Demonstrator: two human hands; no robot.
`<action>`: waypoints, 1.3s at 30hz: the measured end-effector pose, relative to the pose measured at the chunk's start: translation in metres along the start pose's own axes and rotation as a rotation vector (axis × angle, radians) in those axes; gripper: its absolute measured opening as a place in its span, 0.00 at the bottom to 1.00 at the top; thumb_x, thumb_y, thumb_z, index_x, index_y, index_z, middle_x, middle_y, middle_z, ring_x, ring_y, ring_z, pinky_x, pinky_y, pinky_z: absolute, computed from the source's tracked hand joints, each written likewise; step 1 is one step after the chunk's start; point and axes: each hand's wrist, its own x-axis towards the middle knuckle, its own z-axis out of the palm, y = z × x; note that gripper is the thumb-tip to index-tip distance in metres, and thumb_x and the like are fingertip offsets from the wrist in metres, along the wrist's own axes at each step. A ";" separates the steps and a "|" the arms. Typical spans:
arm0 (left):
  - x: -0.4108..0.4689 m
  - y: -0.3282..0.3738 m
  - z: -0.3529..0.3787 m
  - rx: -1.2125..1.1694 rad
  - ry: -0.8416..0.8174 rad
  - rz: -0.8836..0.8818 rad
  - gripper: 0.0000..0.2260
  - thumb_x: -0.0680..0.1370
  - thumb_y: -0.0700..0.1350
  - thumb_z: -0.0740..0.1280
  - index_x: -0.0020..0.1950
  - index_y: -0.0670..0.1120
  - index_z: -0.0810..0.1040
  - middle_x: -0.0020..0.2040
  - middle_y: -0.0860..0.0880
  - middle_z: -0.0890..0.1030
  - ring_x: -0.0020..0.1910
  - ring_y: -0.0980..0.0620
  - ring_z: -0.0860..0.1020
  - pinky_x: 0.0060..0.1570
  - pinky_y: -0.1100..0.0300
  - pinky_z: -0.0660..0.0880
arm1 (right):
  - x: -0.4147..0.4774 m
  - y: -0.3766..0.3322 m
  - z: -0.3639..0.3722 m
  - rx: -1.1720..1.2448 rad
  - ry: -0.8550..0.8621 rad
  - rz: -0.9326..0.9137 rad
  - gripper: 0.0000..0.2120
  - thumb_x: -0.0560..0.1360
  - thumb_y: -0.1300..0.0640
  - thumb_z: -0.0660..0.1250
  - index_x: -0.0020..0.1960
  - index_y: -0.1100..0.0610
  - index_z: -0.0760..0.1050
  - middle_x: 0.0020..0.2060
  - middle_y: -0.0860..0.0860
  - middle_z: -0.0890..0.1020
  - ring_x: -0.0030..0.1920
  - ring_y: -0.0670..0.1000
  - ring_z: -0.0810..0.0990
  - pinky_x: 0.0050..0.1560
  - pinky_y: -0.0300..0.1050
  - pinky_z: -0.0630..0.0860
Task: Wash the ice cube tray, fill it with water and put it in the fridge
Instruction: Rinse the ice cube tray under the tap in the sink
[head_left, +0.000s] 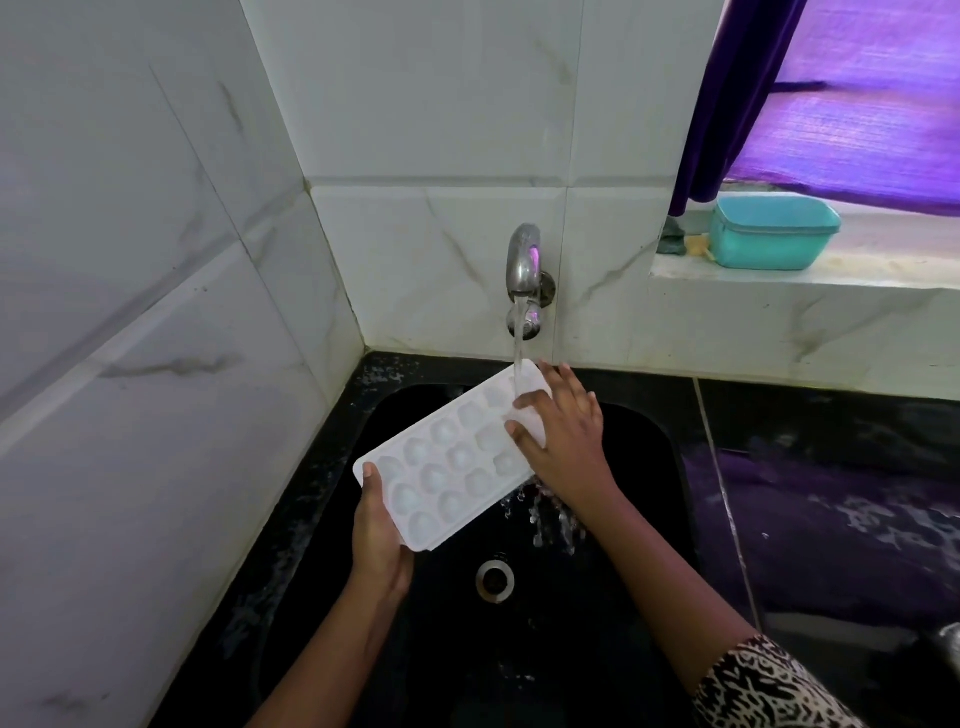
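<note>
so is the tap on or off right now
On: a stream runs from the tap onto the far end of the ice cube tray and spills off its edge into the sink.

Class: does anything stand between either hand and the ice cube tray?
Nothing visible does. The left hand grips the near end of the ice cube tray; the right hand rests on its far end, under the stream from the tap.
</note>
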 end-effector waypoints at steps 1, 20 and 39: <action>0.000 0.000 -0.001 -0.002 0.007 0.000 0.24 0.73 0.67 0.60 0.57 0.51 0.79 0.52 0.48 0.86 0.51 0.48 0.84 0.38 0.58 0.81 | -0.002 0.001 0.000 -0.021 -0.006 -0.003 0.11 0.76 0.45 0.64 0.54 0.50 0.76 0.76 0.49 0.59 0.77 0.51 0.48 0.72 0.58 0.44; 0.002 0.001 0.012 -0.021 0.025 0.014 0.28 0.73 0.67 0.59 0.63 0.49 0.77 0.57 0.45 0.84 0.56 0.44 0.83 0.53 0.48 0.77 | -0.003 -0.001 0.000 -0.327 -0.206 -0.031 0.22 0.77 0.38 0.57 0.67 0.46 0.70 0.77 0.48 0.41 0.76 0.50 0.36 0.72 0.60 0.40; -0.012 -0.014 0.018 -0.020 0.087 0.074 0.25 0.75 0.66 0.58 0.59 0.51 0.78 0.54 0.48 0.85 0.52 0.48 0.84 0.45 0.54 0.80 | -0.001 0.013 -0.002 -0.318 -0.249 -0.077 0.23 0.76 0.36 0.57 0.66 0.45 0.69 0.78 0.49 0.42 0.76 0.50 0.35 0.71 0.63 0.38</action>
